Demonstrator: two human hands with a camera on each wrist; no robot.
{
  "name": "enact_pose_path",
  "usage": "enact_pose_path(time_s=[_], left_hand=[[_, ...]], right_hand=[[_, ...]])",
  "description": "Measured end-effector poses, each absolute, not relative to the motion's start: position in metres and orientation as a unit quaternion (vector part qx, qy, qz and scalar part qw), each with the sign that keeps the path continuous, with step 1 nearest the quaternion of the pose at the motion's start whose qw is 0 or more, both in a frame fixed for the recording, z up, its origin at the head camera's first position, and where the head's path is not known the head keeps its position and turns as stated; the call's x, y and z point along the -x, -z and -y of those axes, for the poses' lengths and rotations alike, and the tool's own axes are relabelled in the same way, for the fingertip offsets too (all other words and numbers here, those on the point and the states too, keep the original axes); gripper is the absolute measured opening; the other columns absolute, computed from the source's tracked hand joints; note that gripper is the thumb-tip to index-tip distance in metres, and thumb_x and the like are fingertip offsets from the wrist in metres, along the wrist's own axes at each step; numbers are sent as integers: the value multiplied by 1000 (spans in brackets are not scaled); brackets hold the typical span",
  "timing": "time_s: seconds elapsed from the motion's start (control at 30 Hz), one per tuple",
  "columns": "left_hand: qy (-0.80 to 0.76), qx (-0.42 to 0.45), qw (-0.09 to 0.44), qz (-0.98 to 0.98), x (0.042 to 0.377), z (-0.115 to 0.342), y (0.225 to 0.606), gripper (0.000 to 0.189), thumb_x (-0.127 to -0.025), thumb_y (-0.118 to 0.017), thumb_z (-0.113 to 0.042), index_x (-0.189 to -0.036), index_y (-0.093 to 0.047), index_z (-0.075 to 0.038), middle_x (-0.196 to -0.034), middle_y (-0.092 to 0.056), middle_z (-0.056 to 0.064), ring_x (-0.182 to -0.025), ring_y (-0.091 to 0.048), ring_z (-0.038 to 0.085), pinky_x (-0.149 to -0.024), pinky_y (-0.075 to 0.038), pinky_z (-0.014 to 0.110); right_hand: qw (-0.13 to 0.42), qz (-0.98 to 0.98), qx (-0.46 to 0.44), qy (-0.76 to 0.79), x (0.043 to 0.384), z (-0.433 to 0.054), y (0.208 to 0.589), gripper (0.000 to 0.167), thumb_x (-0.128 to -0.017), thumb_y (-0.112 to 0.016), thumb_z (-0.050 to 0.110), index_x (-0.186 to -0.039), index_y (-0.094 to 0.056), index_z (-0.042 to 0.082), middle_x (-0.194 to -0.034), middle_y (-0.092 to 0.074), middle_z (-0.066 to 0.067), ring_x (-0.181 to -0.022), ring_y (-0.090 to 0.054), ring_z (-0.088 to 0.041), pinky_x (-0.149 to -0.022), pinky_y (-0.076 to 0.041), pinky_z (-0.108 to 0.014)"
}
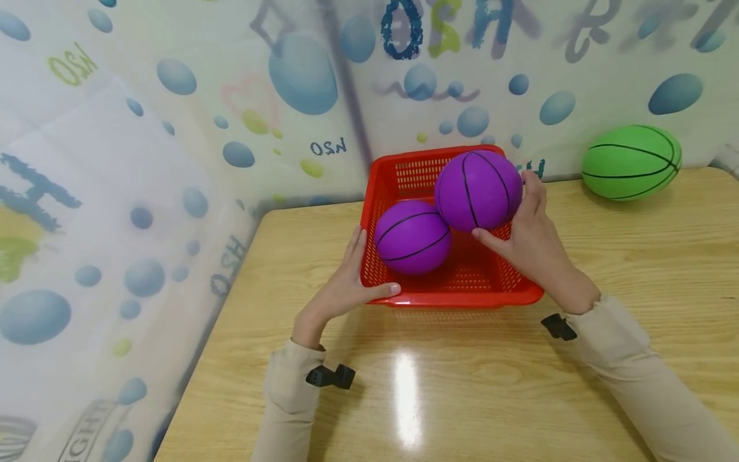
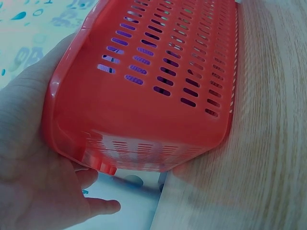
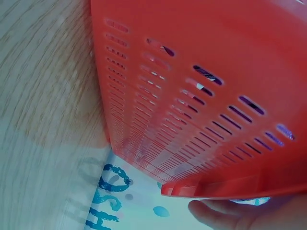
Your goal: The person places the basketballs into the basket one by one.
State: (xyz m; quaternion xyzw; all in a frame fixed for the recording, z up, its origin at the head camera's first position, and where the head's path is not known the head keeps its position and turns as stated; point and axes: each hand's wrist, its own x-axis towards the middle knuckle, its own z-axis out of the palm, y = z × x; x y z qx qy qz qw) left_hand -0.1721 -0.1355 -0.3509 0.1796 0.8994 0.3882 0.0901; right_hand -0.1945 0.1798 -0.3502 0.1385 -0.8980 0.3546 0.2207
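A red plastic basket (image 1: 450, 299) with slotted walls stands on the table. Inside it, at the left, lies a purple ball (image 1: 412, 237) with black lines. My right hand (image 1: 534, 240) holds a second purple ball (image 1: 479, 190) over the basket's right side, thumb in front and fingers at its right. The two balls appear to touch. At the near left corner my left hand (image 1: 346, 282) grips the basket, thumb over the front rim and fingers along the left side. In the right wrist view, the basket wall (image 3: 192, 120) hides the held ball almost wholly.
A green ball (image 1: 632, 162) with black lines rests at the back of the wooden table (image 1: 462, 385), right of the basket. A printed cloth backdrop (image 1: 277, 128) hangs behind the table and along its left side.
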Motion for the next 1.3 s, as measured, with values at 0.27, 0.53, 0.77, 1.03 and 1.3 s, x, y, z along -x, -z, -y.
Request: enact_pose_path(time_s=[0.27,0.53,0.77,1.03,1.3], left_hand=[[-390,-180,91,-898,172,135,350,116,-71,-70,-60,-150,6,-19,-153,13,-11,-139,-4,17,-105,-24,47],[-390,-175,95,-899,172,135,351,115,-72,-69,-60,-150,6,-21,-153,13,-12,-139,-6,17,-104,-27,46],[-390,-171,94,-900,172,136,352,115,-72,-70,-59,-150,6,-21,-153,13,-11,-139,-5,18,-104,-26,47],[-395,-172,92,-898,172,135,352,115,-73,-71,-56,-150,6,-21,-153,13,-12,-139,-5,18,-105,-26,47],[-403,-173,96,-893,172,134,351,115,-73,-71,-56,-150,6,-21,-153,14,-12,-138,-6,16,-105,-26,46]], right_hand=[[182,902,-98,-378,192,-178,348,96,-80,-74,30,-139,-4,1,-136,-22,-29,-114,-42,-48,-87,-39,-61],[198,913,-84,-346,191,-179,348,59,-83,-70,33,-106,-31,-6,-107,-25,-21,-70,-44,-36,-58,-41,-41],[201,910,-113,-344,192,-180,349,42,-87,-65,15,-108,-37,-7,-110,-31,-24,-83,-46,-38,-66,-44,-49],[210,902,-145,-347,194,-181,349,49,-84,-65,6,-122,-38,-7,-117,-42,-25,-109,-40,-39,-87,-38,-55],[176,922,-138,-315,195,-184,348,69,-87,-63,14,-141,-26,-7,-138,-33,-31,-122,-34,-48,-96,-29,-61]])
